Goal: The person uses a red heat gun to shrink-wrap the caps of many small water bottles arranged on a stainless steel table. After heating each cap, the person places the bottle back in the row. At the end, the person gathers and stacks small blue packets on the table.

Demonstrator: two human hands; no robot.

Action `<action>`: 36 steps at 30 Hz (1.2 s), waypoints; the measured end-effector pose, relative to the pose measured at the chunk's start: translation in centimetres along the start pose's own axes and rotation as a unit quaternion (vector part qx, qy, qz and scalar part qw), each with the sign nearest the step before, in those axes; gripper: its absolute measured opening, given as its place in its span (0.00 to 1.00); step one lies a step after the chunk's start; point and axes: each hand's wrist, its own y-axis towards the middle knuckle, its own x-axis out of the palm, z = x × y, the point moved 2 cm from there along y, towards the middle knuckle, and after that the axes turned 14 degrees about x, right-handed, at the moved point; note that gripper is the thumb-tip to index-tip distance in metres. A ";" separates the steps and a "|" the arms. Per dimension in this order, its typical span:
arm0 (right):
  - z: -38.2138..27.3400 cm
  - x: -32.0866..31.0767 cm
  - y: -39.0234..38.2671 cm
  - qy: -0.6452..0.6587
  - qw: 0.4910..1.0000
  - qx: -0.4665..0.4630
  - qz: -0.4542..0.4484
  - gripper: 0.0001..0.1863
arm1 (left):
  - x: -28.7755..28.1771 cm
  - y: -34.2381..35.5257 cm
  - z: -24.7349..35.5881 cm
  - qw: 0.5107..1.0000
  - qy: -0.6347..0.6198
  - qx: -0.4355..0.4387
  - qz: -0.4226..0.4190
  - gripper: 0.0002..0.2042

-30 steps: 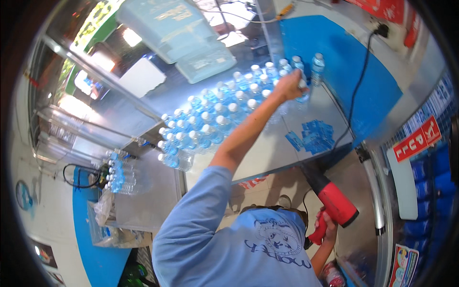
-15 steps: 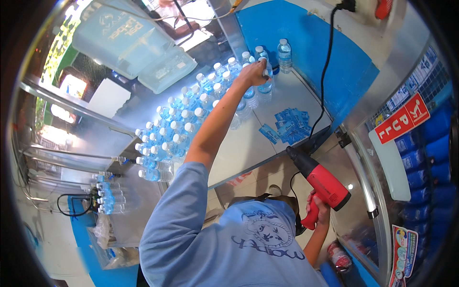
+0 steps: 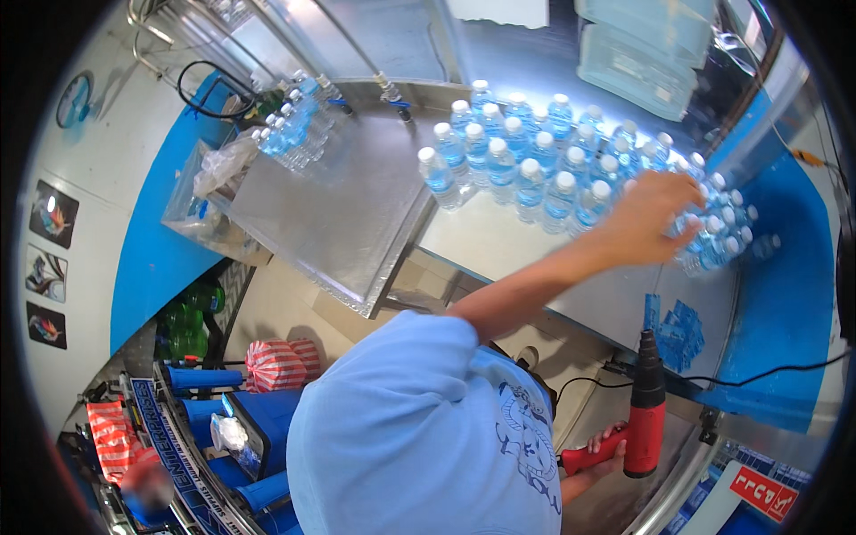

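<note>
Meanwhile, left hand point(image 3: 655, 218) lay spread on the bottles point(image 3: 713, 234) at the counter's point(image 3: 499, 245) far right; right hand point(image 3: 604, 443) gripped the red heat gun point(image 3: 644, 415) below its edge.

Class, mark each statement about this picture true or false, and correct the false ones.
1. The left hand reaches over the bottles. True.
2. The right hand holds a blue heat gun. False: the heat gun is red.
3. The bottles have white caps. True.
4. The bottles lie on their sides. False: they stand upright on the table.
5. The heat gun's cord is black. True.
</note>
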 end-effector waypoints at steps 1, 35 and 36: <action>0.2 0.4 0.4 -0.008 1.000 0.003 -0.024 0.26 | -6.0 -1.7 -0.4 0.995 -0.012 -0.061 0.076 0.13; 9.8 18.3 5.4 -0.021 0.989 -0.103 -0.105 0.21 | -79.5 -28.1 -23.1 0.797 0.443 -0.299 -0.281 0.21; 9.8 18.1 5.5 -0.032 0.988 -0.106 -0.107 0.21 | -78.8 -27.9 -22.3 0.800 0.447 -0.294 -0.273 0.21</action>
